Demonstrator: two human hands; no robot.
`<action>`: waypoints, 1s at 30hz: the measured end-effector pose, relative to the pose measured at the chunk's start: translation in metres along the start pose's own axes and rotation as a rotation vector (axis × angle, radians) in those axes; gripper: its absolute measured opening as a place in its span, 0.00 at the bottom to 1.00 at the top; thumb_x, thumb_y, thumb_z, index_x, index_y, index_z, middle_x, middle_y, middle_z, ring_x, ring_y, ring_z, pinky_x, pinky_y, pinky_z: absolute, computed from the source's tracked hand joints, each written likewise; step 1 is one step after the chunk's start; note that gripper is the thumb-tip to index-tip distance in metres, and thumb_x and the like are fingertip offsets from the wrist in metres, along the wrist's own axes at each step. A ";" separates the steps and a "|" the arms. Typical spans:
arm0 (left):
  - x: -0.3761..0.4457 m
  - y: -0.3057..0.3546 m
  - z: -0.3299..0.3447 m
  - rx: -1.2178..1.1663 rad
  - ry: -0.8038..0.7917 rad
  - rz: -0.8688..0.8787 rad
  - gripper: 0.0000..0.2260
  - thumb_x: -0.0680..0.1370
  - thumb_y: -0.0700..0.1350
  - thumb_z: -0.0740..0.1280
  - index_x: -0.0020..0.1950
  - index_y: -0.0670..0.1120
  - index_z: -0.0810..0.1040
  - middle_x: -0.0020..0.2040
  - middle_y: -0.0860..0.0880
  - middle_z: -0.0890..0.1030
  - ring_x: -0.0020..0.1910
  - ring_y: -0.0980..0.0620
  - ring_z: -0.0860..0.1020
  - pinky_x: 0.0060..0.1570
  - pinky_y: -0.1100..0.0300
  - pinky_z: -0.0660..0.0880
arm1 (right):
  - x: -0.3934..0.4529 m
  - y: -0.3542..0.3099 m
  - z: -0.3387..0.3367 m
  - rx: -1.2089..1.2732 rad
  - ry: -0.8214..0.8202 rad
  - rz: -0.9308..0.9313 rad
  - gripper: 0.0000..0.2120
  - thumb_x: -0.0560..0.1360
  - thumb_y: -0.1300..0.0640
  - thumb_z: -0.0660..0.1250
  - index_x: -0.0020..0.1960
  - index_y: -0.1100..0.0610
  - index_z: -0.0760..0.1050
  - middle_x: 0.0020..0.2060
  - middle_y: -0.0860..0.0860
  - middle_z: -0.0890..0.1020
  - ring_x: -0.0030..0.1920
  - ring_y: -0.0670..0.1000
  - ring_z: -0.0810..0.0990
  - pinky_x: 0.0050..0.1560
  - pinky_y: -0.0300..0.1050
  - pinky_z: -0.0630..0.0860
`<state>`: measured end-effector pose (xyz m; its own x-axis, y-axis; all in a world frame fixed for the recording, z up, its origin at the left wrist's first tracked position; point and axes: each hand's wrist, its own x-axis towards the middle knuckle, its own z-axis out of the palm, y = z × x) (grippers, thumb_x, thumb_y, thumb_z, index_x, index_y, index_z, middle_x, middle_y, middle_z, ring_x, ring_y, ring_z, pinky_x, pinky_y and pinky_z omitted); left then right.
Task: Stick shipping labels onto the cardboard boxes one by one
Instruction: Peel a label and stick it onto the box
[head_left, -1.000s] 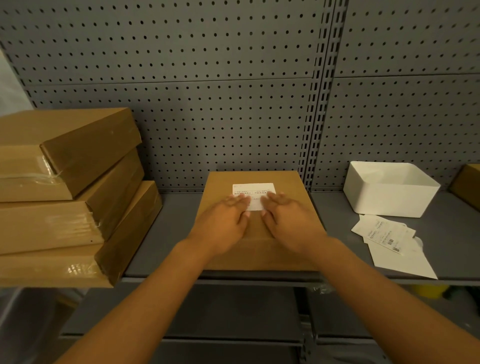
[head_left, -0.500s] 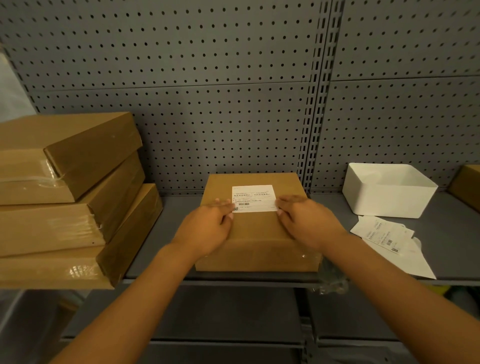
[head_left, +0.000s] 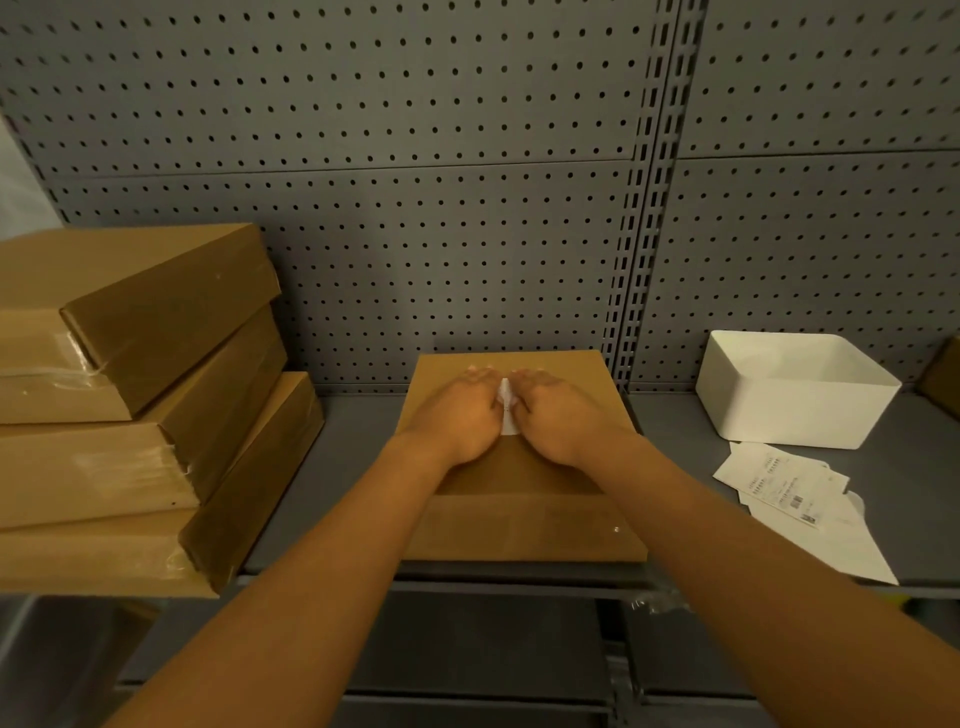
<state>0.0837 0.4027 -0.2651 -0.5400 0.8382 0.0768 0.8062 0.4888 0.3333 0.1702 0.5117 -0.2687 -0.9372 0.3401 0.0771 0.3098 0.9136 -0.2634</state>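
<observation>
A flat brown cardboard box lies on the grey shelf in front of me. A white shipping label is on its top, and only a narrow strip of it shows between my hands. My left hand and my right hand lie flat side by side on the label, fingers straight and pressing down. More white labels and backing sheets lie loose on the shelf at the right.
Three brown boxes are stacked at the left, jutting over the shelf's front edge. A white plastic bin stands at the back right, with another brown box at the far right edge. A grey pegboard wall backs the shelf.
Half a second ago my hands were apart at the label's left and right ends. They have slid inward to the middle and now cover nearly the whole label.
</observation>
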 end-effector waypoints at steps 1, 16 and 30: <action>0.003 -0.005 0.002 0.031 -0.028 -0.006 0.21 0.84 0.47 0.50 0.77 0.45 0.57 0.78 0.47 0.57 0.77 0.50 0.54 0.74 0.55 0.53 | 0.002 0.004 0.001 -0.024 -0.041 -0.005 0.23 0.83 0.53 0.49 0.77 0.57 0.55 0.76 0.54 0.58 0.76 0.53 0.55 0.76 0.49 0.54; -0.006 -0.030 -0.008 0.045 -0.034 -0.042 0.22 0.84 0.49 0.49 0.77 0.45 0.56 0.78 0.47 0.56 0.77 0.48 0.52 0.75 0.50 0.50 | -0.009 0.034 -0.012 -0.048 0.019 0.050 0.23 0.83 0.51 0.49 0.75 0.57 0.59 0.75 0.54 0.61 0.76 0.54 0.56 0.75 0.50 0.56; -0.040 -0.024 -0.007 0.133 -0.103 0.012 0.22 0.83 0.53 0.47 0.78 0.55 0.52 0.78 0.55 0.50 0.77 0.53 0.47 0.74 0.51 0.44 | -0.043 0.021 -0.007 -0.056 -0.068 -0.090 0.24 0.83 0.47 0.47 0.78 0.51 0.51 0.78 0.48 0.53 0.77 0.49 0.50 0.77 0.48 0.48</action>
<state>0.0838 0.3560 -0.2697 -0.5084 0.8609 -0.0187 0.8409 0.5010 0.2047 0.2179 0.5180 -0.2705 -0.9698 0.2417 0.0319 0.2304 0.9515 -0.2038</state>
